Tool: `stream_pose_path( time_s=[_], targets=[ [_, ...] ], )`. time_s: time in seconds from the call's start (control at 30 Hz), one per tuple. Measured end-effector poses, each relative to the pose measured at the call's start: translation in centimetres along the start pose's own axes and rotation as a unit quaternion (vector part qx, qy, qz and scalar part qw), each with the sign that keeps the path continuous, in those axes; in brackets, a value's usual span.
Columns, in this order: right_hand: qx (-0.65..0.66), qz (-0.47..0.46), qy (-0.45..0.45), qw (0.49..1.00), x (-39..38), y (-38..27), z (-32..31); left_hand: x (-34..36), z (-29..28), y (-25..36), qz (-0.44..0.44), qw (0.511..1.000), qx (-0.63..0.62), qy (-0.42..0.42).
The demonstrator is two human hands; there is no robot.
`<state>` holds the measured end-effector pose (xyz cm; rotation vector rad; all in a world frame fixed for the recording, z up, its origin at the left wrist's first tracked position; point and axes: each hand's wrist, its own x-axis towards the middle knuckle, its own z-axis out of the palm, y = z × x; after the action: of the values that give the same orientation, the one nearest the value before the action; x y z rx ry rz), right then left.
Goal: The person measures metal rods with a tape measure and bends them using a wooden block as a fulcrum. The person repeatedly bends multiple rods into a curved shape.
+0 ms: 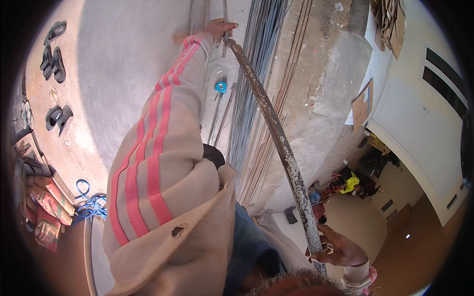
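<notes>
My left hand (218, 29), at the far end of my outstretched striped sleeve, is closed around a thin steel rod (225, 49). Right by it lies the upper end of a long metal bar (274, 126) with peeling white and brown paint. That bar slants down toward the lower right, where my right hand (341, 248) has its fingers wrapped round the near end. A blue tape measure (220, 87) lies on the concrete below my left hand, beside short rods (216, 116).
A long bundle of steel rods (252, 93) runs along the floor under the bar. Sandals (58, 64) and cement-like bags (49, 202) lie at left, near a coiled blue hose (91, 204). At right are cardboard (363, 104) and a person in yellow and black (349, 184).
</notes>
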<state>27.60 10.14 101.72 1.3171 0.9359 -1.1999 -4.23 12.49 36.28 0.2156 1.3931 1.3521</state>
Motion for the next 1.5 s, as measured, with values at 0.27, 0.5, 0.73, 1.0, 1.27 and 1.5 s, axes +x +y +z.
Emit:
stream_pose_path(
  time_s=[0.27, 0.5, 0.73, 1.0, 1.27, 1.5],
  targets=[
    [0.201, -0.057, 0.113, 0.971, 9.5, -9.4, 3.2, 0.6, -0.2, -1.7, 0.124, 0.974, 0.180, -0.058],
    [0.178, -0.003, 0.143, 0.973, 9.3, -10.9, 2.0, 1.1, 0.6, -2.3, 0.070, 0.985, 0.158, -0.015],
    [0.160, -0.030, 0.166, 0.973, 9.6, -10.0, 2.5, 0.7, -0.1, -2.1, 0.182, 0.930, 0.319, -0.034],
    [0.151, -0.094, 0.148, 0.973, 11.8, -7.6, 3.3, 1.9, 0.0, -4.4, 0.339, 0.864, 0.372, 0.028],
    [0.179, -0.181, 0.105, 0.961, 13.5, -5.7, 3.1, 0.9, 0.2, -1.8, 0.078, 0.995, 0.060, 0.031],
    [0.105, -0.140, 0.185, 0.967, 16.3, -1.9, 3.5, 1.5, 0.4, -1.8, 0.156, 0.986, 0.052, -0.018]
  ],
)
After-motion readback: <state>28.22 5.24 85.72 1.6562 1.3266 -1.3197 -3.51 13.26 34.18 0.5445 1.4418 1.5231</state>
